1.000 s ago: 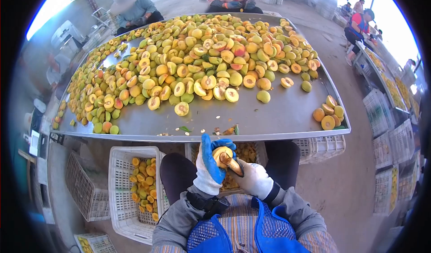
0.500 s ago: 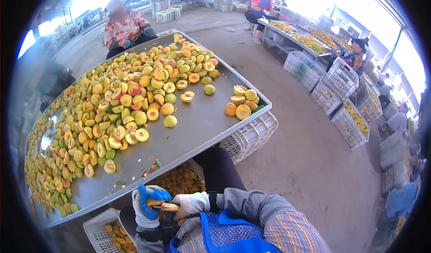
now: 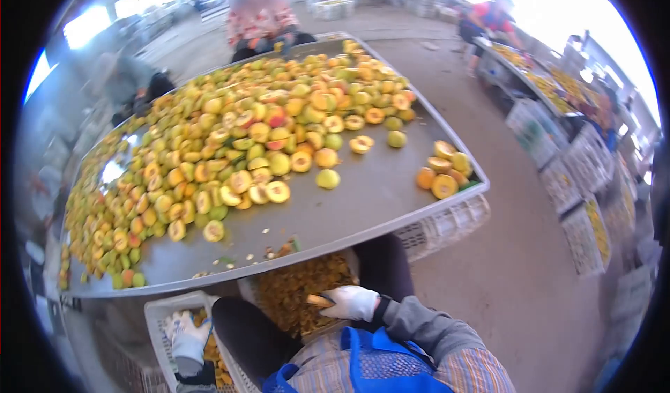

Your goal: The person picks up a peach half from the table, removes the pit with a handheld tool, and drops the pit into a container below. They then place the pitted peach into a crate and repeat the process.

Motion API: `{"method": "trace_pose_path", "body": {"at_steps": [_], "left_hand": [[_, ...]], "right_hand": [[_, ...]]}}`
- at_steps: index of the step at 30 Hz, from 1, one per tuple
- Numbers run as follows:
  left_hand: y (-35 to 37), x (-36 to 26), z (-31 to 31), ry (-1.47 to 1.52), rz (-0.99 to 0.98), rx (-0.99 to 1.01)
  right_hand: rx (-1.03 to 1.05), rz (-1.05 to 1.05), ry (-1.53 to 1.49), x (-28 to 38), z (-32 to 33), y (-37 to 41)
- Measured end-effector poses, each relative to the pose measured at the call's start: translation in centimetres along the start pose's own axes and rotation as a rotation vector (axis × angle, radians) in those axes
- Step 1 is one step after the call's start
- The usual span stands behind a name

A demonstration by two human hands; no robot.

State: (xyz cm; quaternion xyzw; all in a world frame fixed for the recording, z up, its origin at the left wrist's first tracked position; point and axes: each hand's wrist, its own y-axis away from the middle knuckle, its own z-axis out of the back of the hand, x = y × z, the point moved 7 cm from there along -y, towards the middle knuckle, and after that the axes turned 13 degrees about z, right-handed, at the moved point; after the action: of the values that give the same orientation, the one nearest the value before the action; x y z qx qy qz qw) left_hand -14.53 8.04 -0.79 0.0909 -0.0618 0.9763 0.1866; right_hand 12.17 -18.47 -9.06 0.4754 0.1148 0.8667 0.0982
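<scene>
My left hand (image 3: 187, 337), in a white and blue glove, reaches down over the white plastic crate (image 3: 155, 327) at my left. Its fingers look spread, and nothing shows in them. Orange peach pieces (image 3: 218, 361) lie in that crate. My right hand (image 3: 352, 302), gloved in white, is closed around a short tan tool (image 3: 319, 300) that looks wooden; its tip points left. Below the tool, a container between my knees holds many brown-orange scraps (image 3: 293, 288). Halved peaches (image 3: 258, 149) are heaped on the metal table (image 3: 377, 204) before me.
A small group of peach halves (image 3: 444, 169) sits at the table's right corner. Under that corner stands a white crate (image 3: 447, 229). Across the table sits a person in a patterned top (image 3: 262, 26). Stacked crates (image 3: 583, 232) and another worktable (image 3: 516, 72) are at the right.
My left hand has left my right hand and moved down-left to the crate. My right hand still grips the tan tool. The view has turned left, shifting the table rightward.
</scene>
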Motion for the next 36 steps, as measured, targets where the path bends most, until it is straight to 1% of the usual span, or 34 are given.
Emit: {"method": "trace_pose_path", "body": {"at_steps": [1,2,3,4,5,6,7,8,10,11,12,13,14,15,16,17,18,19,20,21,22,23,24,26,28,30,32,33,34,35,36], "left_hand": [[-0.7,-1.3,2.1,0.162,0.026,0.05],[-1.9,-4.0,4.7,0.327,0.042,0.097],[-3.0,-6.7,6.2,0.37,-0.063,0.003],[-4.1,-9.8,6.9,0.414,-0.178,-0.089],[-5.0,-13.6,8.0,0.497,-0.311,-0.15],[-5.0,-18.0,10.3,0.503,-0.492,-0.228],[-5.9,-21.9,11.0,0.498,-0.567,-0.185],[-6.9,-25.3,10.9,0.492,-0.642,-0.141],[-10.0,-31.4,8.0,0.344,-0.672,-0.227],[-11.7,-33.7,6.6,0.312,-0.662,-0.153],[-13.5,-35.3,4.4,0.359,-0.653,-0.125],[-14.9,-36.5,2.1,0.275,-0.6,0.148],[-14.3,-36.8,2.4,0.318,-0.723,0.061],[-14.2,-36.8,2.6,0.297,-0.675,0.119],[-12.6,-36.4,5.2,0.243,-0.632,0.281],[-13.1,-35.7,2.9,0.259,-0.715,0.244],[-11.6,-35.4,2.8,0.164,-0.729,0.495],[-10.4,-34.3,3.3,0.106,-0.606,0.556],[-10.5,-32.8,1.2,0.232,-0.522,0.63],[-10.6,-31.2,-0.2,0.48,-0.455,0.682],[-10.8,-29.4,-1.7,0.729,-0.378,0.729],[-10.3,-28.2,-2.8,1.383,-0.351,1.044],[-5.8,-27.3,3.0,1.708,-0.126,1.302],[-3.9,-25.1,4.2,1.927,-0.165,1.11],[-1.4,-23.8,5.2,2.038,0.009,0.99],[0.1,-23.8,3.3,2.245,-0.073,1.114],[1.9,-23.5,4.5,2.214,-0.018,0.98],[2.8,-23.4,4.9,2.248,0.007,0.995],[3.5,-23.4,5.2,2.283,0.027,1.019],[3.8,-23.2,5.8,2.254,-0.052,0.966],[4.3,-23.1,6.1,2.285,-0.056,0.997]], "right_hand": [[0.009,0.021,0.051,-0.1,-0.2,-0.3],[0.013,0.034,0.097,-0.2,-0.7,-0.4],[0.06,0.043,0.103,0.0,-0.9,-0.6],[0.04,0.086,0.115,-0.4,-1.6,-1.1],[0.067,0.086,0.146,-0.9,-2.3,-1.2],[0.089,0.081,0.179,-1.4,-2.6,-1.5],[0.041,0.102,0.173,-1.5,-2.0,-1.9],[0.124,0.094,0.198,-2.3,-3.4,-1.4],[0.09,0.099,0.16,-2.7,-3.7,-1.2],[0.093,0.116,0.151,-2.3,-3.3,-0.9],[0.082,0.118,0.145,-2.0,-2.7,-0.8],[0.052,0.142,0.128,-2.6,-3.0,-1.1],[0.021,0.167,0.111,-3.1,-3.3,-1.3],[0.008,0.164,0.117,-3.1,-3.0,-1.2],[0.005,0.176,0.122,-2.9,-2.9,-1.3],[-0.008,0.179,0.148,-3.2,-3.1,-1.5],[-0.025,0.169,0.147,-3.1,-2.8,-1.5],[-0.03,0.169,0.119,-2.8,-2.4,-1.5],[-0.032,0.172,0.09,-2.5,-2.2,-1.3],[-0.075,0.198,0.068,-1.9,-1.5,-0.9],[-0.074,0.198,0.068,-1.2,-0.9,-0.4],[-0.163,0.118,0.024,-0.8,0.3,0.2],[-0.244,0.043,-0.019,-0.4,1.4,0.7],[-0.351,0.029,-0.044,1.0,3.2,1.7],[-0.478,0.074,-0.044,3.7,4.9,2.6],[-0.545,0.156,-0.035,5.5,5.2,2.7],[-0.566,0.136,-0.03,7.3,5.7,2.9],[-0.553,0.132,-0.016,7.5,5.5,2.9],[-0.498,0.098,-0.007,8.3,5.6,2.9],[-0.522,0.105,0.03,8.4,5.2,2.9],[-0.55,0.113,0.067,8.3,5.0,3.0]]}}
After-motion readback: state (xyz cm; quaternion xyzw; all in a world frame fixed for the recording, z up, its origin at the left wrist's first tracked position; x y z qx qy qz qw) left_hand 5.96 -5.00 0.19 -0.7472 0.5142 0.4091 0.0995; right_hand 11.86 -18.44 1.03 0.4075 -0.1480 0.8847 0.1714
